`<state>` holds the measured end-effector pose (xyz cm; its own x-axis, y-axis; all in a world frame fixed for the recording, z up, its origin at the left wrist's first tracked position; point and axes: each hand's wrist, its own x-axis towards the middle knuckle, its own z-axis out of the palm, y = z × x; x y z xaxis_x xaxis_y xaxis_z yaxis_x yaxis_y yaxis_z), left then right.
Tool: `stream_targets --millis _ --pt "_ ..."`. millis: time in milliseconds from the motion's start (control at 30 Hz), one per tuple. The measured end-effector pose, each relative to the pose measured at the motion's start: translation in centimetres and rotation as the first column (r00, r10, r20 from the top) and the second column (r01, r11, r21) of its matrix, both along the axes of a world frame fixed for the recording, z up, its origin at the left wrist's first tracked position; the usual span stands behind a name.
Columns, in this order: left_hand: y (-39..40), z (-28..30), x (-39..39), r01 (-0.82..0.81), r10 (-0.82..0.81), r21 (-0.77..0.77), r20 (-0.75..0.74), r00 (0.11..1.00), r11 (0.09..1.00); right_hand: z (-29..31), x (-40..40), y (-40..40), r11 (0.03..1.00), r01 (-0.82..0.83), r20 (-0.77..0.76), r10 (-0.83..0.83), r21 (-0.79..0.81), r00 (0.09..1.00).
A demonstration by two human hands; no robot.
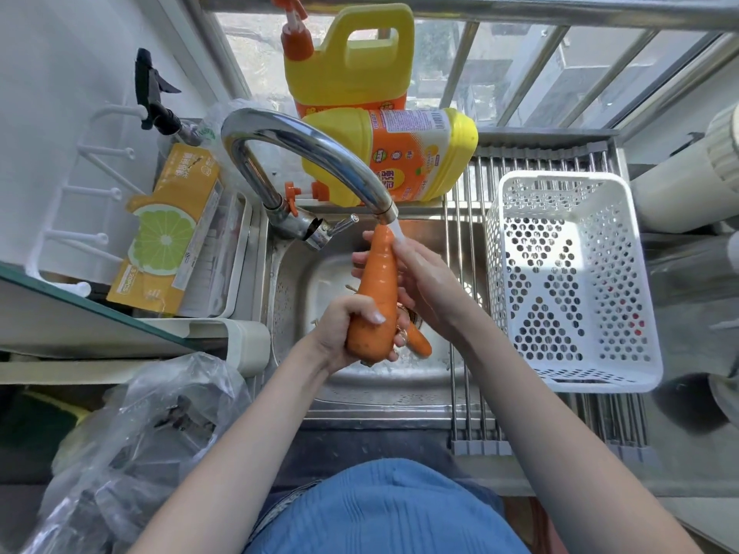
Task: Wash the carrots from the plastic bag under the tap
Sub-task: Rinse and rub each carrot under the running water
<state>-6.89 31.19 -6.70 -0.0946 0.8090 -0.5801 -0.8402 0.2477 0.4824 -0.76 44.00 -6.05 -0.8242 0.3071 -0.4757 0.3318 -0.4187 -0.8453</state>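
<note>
Over the sink (296, 273), head view: a large carrot (378, 289) was held tip-up beneath the tap (304, 153), water striking its narrow end.
Left hand (344, 329): closed around the carrot's thick lower end.
Right hand (424, 281): fingers laid along the carrot's upper part, not fully closed.
Second carrot (420, 341): lay in the basin, just behind the held one.
Plastic bag (132, 441): crumpled on the table, left of the sink.
White basket (568, 273): stood on the rack, right of the basin.

A yellow box (168, 233) with a lime-slice picture carries the print "320PCS" near its lower end. Labels on the two detergent bottles (390, 153) are too blurred to read.
</note>
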Motion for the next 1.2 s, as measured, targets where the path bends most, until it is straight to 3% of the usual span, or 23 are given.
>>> stream_targets --millis 67,167,233,300,433,567,600,667,767,867,933,1067,1200 --pt "0.3 0.0 -0.2 -0.038 0.038 -0.034 0.011 0.999 0.999 0.2 -0.2 0.2 0.991 0.13 -0.008 -0.13 0.011 0.991" --pt "0.1 -1.0 -0.8 -0.334 0.346 -0.095 0.161 0.924 0.938 -0.3 0.9 0.8 0.918 0.389 -0.018 -0.388 0.079 0.921" --pt "0.1 -2.1 -1.2 -0.499 0.506 -0.109 0.311 0.804 0.86 -0.7 2.1 0.8 0.862 0.443 -0.026 -0.452 0.247 0.892" --pt "1.3 -2.6 -1.0 -0.524 0.522 -0.104 0.373 0.767 0.845 -0.6 3.1 -0.4 0.827 0.426 -0.053 -0.439 0.365 0.897" --pt "4.4 -1.5 -0.3 -0.423 0.448 -0.147 0.306 0.84 0.894 -0.5 4.6 -3.7 0.831 0.342 -0.11 -0.328 0.439 0.938" --pt "4.7 -1.6 -0.5 -0.258 0.25 -0.219 -0.063 0.966 0.941 0.0 3.4 -1.4 0.776 0.347 0.005 -0.411 0.527 0.912" --pt "4.7 -1.7 -0.5 -0.223 0.198 -0.223 -0.129 0.972 0.949 0.1 2.4 -0.3 0.821 0.292 0.081 -0.377 0.491 0.923" --pt "4.9 -1.4 -0.4 -0.138 0.103 -0.193 -0.181 0.978 0.971 0.0 0.3 1.6 0.953 0.127 0.231 -0.193 0.274 0.954" --pt "4.9 -0.2 -0.6 -0.017 -0.003 -0.16 -0.125 0.992 0.987 0.1 -2.2 2.7 0.998 0.04 0.238 -0.026 -0.056 0.971" --pt "4.4 -0.2 -1.1 0.035 -0.067 -0.239 -0.128 0.99 0.97 -0.1 -3.7 2.2 0.992 0.124 0.19 -0.121 -0.004 0.974" --pt "4.2 -0.5 -1.0 0.001 -0.083 -0.323 -0.241 0.967 0.947 -0.5 -4.4 1.4 0.975 0.22 0.167 -0.221 0.024 0.961" --pt "4.8 -1.1 -0.5 -0.158 -0.122 -0.424 -0.563 0.818 0.892 -1.1 -5.3 0.9 0.918 0.393 0.207 -0.374 -0.061 0.904" --pt "4.9 -2.1 -0.1 -0.213 -0.212 -0.424 -0.753 0.623 0.88 -1.0 -5.3 1.6 0.848 0.435 0.277 -0.358 -0.304 0.892"
